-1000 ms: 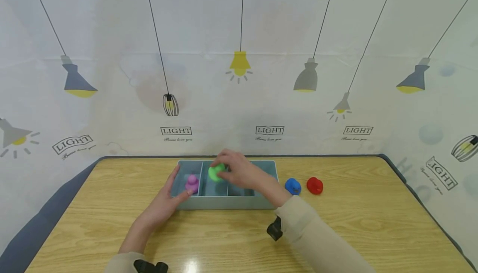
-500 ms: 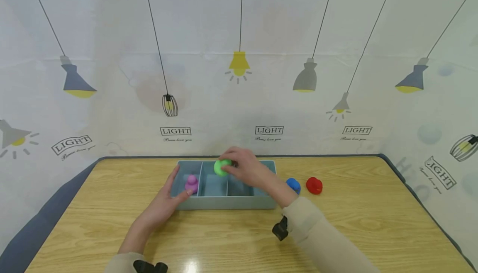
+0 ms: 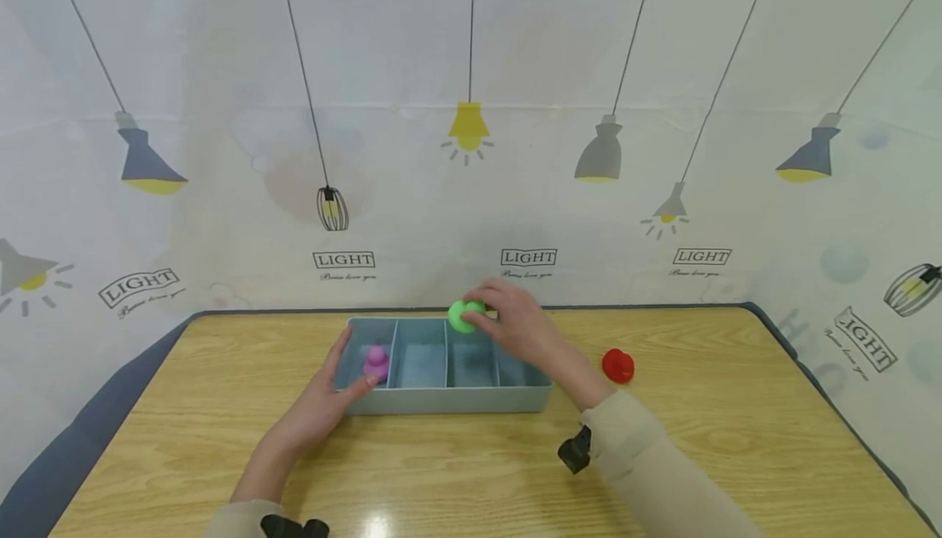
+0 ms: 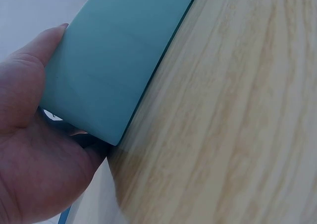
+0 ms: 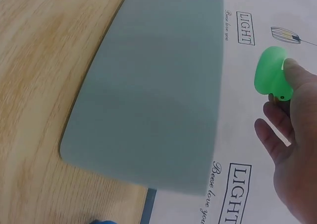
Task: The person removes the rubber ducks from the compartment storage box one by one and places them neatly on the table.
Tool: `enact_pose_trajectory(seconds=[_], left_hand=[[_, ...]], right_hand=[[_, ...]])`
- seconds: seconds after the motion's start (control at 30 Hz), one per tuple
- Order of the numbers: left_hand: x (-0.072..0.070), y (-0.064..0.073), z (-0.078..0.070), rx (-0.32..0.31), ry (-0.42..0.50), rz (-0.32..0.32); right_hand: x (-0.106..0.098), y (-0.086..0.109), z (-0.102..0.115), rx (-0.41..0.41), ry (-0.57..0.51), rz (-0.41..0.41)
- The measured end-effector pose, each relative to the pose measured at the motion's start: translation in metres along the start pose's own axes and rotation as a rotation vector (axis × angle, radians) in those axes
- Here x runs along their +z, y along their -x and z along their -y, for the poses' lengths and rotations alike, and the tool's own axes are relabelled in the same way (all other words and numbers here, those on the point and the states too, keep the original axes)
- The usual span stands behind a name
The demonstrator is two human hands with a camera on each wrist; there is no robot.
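Note:
A blue-grey divided box (image 3: 449,401) stands on the table with its long side toward me. My left hand (image 3: 318,407) grips its left end, thumb against the front wall and fingers along the end. Inside the leftmost compartment sits a purple rubber duck (image 3: 377,363). Between thumb and fingertips, my right hand (image 3: 518,324) pinches a green rubber duck (image 5: 270,74), raised over the back of the third compartment from the left. The right wrist view shows this duck above the box's rim, its small eye visible. The other compartments show bare floors.
A red rubber duck (image 3: 618,366) lies on the wooden table (image 3: 706,432) to the right of the box. Part of a blue thing (image 5: 103,222) shows near the box's right end; my right forearm hides it in the head view. A printed backdrop (image 3: 412,154) rises behind the table.
My right hand has lifted the green duck from the second compartment and carried it right, over the third. Its forearm now covers the blue duck. The left hand keeps its hold.

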State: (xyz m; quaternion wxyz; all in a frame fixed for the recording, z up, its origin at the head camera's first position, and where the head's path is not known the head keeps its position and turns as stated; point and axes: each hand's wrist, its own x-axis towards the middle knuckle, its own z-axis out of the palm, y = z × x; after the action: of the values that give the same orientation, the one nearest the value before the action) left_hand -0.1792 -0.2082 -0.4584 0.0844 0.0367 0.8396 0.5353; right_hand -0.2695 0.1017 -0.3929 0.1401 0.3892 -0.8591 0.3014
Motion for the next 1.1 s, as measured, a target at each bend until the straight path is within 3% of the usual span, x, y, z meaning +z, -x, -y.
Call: enact_pose_trajectory(seconds=[0.3,0.7,0.87,1.1], left_hand=[[0.000,0.000,0.002,0.006,0.015,0.001],[0.001,-0.001,0.001,0.008,0.008,-0.004],[0.000,-0.002,0.002,0.008,0.002,-0.001],[0.000,-0.001,0.003,0.021,0.004,-0.001]], right_hand=[[-0.004,0.008,-0.011,-0.054,-0.027,-0.068],[-0.023,0.033,-0.035,-0.095,0.059,-0.213],[-0.036,0.045,-0.046,-0.045,0.041,-0.246],[-0.055,0.062,-0.060,0.112,0.013,-0.265]])
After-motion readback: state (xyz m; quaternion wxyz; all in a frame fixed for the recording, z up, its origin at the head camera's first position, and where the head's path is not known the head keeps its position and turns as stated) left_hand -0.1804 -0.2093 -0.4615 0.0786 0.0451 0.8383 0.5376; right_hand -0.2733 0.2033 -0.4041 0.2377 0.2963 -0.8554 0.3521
